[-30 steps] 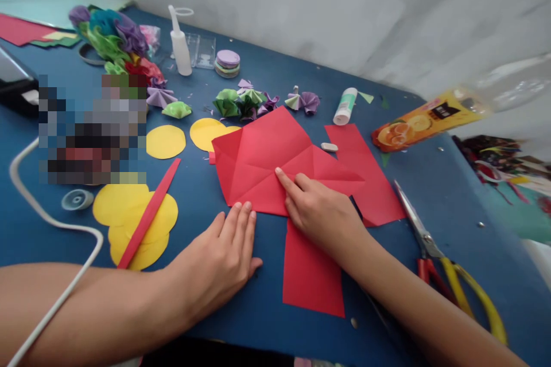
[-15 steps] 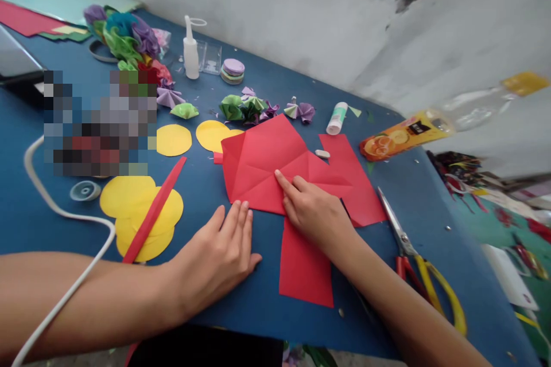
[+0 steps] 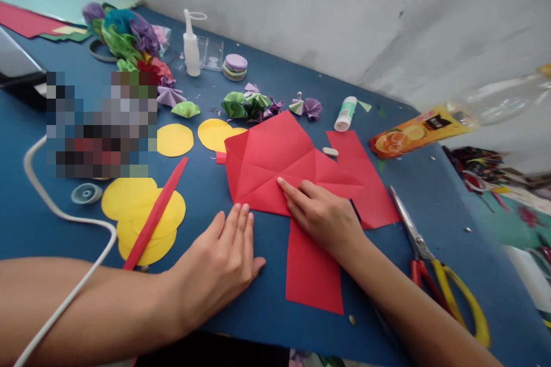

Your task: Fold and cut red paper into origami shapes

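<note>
A creased sheet of red paper [image 3: 275, 149] lies on the blue table in front of me, with fold lines crossing near its middle. My left hand [image 3: 228, 252] rests flat, fingers stretched out, its fingertips on the sheet's lower left edge. With its index finger extended, my right hand [image 3: 322, 212] touches the sheet near the crossing creases; its other fingers are partly curled. Under and beside the right hand are a red paper strip [image 3: 314, 272] and a larger red piece [image 3: 365, 183]. A narrow red strip [image 3: 157, 212] lies across yellow paper circles [image 3: 142, 238] left of my left hand.
Scissors [image 3: 424, 246] with red and yellow handles lie at the right. Behind them stands a tilted juice bottle [image 3: 424, 129]. A glue stick [image 3: 345, 113], an eraser [image 3: 330, 152], a white squeeze bottle [image 3: 191, 49] and paper flowers [image 3: 256, 106] sit farther back. A white cable [image 3: 77, 215] crosses the left.
The view has shifted slightly, so the things on the right appear farther right. Both hands stay on the red sheet, with the right index finger still near the crossing creases.
</note>
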`<state>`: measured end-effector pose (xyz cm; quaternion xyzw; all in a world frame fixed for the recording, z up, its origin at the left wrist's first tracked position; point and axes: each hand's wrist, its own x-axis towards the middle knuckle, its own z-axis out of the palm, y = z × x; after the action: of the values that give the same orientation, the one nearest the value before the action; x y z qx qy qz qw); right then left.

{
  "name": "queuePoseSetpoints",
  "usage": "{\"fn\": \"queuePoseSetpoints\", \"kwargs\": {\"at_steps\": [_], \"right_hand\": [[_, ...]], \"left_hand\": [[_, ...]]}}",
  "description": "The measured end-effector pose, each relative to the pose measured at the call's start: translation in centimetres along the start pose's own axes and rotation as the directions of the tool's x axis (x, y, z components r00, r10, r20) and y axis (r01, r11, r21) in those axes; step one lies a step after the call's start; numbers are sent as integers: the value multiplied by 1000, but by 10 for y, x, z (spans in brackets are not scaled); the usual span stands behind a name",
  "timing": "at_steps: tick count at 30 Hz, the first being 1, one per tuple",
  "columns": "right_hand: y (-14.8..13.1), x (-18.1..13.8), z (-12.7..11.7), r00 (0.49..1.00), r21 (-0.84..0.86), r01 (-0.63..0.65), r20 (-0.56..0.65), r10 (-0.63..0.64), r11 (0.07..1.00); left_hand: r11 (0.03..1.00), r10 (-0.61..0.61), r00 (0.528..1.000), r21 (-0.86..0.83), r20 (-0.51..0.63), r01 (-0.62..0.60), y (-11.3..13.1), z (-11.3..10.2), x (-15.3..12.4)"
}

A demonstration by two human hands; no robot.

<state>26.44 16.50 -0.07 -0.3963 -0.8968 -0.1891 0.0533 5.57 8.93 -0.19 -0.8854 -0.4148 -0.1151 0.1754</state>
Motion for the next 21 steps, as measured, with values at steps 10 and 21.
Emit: {"fn": "queuePoseSetpoints", "kwargs": {"at_steps": [10, 21], "right_hand": [[1, 2, 1, 996, 99, -79, -19, 82, 992], [0, 2, 0, 994, 139, -107, 9, 107, 985]], "left_hand": [[1000, -15, 1000, -26, -7, 15, 0, 0, 0], [1000, -4, 1000, -25, -2, 4, -1, -1, 0]]}}
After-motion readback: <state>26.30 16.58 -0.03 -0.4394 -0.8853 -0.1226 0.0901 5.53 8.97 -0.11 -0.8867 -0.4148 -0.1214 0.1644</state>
